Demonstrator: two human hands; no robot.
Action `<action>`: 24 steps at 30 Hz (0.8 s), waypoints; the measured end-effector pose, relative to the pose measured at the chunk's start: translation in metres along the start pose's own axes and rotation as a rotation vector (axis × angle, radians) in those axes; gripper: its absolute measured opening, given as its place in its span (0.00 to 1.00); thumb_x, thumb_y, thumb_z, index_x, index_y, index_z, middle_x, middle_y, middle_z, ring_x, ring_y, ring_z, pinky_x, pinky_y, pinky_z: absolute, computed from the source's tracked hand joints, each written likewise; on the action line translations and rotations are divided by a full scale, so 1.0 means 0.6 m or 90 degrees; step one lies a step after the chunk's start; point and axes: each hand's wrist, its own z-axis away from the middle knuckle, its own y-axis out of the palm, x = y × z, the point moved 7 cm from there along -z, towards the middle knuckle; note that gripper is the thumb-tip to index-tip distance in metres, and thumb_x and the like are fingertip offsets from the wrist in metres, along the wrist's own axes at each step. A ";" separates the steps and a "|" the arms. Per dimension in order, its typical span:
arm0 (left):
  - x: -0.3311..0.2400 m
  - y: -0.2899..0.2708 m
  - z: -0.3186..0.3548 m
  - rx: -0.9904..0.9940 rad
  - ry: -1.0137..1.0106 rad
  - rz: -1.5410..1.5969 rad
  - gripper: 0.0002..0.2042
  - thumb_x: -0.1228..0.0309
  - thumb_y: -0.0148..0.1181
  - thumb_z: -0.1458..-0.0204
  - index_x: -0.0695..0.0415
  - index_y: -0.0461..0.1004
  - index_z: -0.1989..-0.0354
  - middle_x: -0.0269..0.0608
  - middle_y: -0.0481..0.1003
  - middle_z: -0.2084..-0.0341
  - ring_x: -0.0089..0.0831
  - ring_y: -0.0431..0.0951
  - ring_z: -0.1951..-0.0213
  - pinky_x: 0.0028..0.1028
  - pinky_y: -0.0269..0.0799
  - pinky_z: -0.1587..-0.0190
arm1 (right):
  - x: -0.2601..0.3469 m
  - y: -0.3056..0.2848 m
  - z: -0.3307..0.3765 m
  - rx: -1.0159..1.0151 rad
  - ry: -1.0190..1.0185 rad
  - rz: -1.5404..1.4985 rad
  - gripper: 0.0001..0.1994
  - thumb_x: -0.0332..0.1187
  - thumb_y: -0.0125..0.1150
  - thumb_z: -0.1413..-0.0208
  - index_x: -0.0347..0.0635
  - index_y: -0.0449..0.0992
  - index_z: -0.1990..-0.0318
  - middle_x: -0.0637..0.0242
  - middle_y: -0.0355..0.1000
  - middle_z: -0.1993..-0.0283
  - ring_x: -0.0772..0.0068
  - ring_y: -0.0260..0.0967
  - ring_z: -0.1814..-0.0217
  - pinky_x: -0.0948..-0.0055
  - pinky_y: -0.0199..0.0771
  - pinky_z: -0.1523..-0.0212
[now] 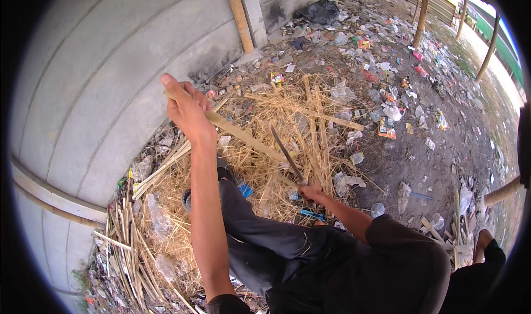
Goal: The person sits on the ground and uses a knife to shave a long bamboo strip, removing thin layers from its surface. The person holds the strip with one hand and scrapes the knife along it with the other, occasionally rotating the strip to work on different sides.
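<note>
My left hand (191,109) is raised near the grey wall, fingers wrapped round one end of a flat bamboo strip (243,137). The strip slopes down to the right, and its lower end comes close to the blade. My right hand (311,193) is closed on the handle of a long machete (287,153), whose dark, narrow blade points up and away to the left. Below both hands lies a heap of pale bamboo shavings (276,106). I cannot tell whether the blade touches the strip.
Split bamboo sticks (130,253) lie in a bundle at the lower left, beside the concrete wall (110,76). Longer bamboo pieces (315,115) rest on the shavings. Plastic litter (392,113) covers the dirt. Bamboo posts (423,15) stand at right. Someone's bare limb (483,242) shows lower right.
</note>
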 end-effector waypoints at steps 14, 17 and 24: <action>0.011 -0.194 -0.030 -0.020 -0.099 0.108 0.31 0.31 0.50 0.33 0.50 0.63 0.71 0.27 0.54 0.82 0.23 0.55 0.76 0.28 0.55 0.69 | -0.342 -0.440 0.191 -0.488 0.140 0.161 0.27 0.46 0.68 0.49 0.25 0.83 0.54 0.39 0.83 0.56 0.45 0.85 0.53 0.50 0.81 0.53; -0.008 -0.242 -0.028 -0.006 -0.091 0.105 0.30 0.33 0.50 0.32 0.49 0.62 0.72 0.26 0.54 0.82 0.22 0.55 0.77 0.28 0.55 0.69 | -0.377 -0.512 0.257 -0.596 0.154 0.091 0.23 0.44 0.70 0.48 0.28 0.83 0.56 0.49 0.82 0.62 0.59 0.83 0.66 0.55 0.81 0.67; -0.003 -0.246 -0.026 -0.018 -0.095 0.107 0.28 0.36 0.51 0.31 0.48 0.61 0.72 0.26 0.54 0.81 0.21 0.54 0.78 0.28 0.53 0.70 | -0.469 -0.648 0.409 -0.763 0.218 0.143 0.29 0.50 0.66 0.46 0.25 0.84 0.52 0.32 0.80 0.50 0.34 0.78 0.39 0.45 0.77 0.39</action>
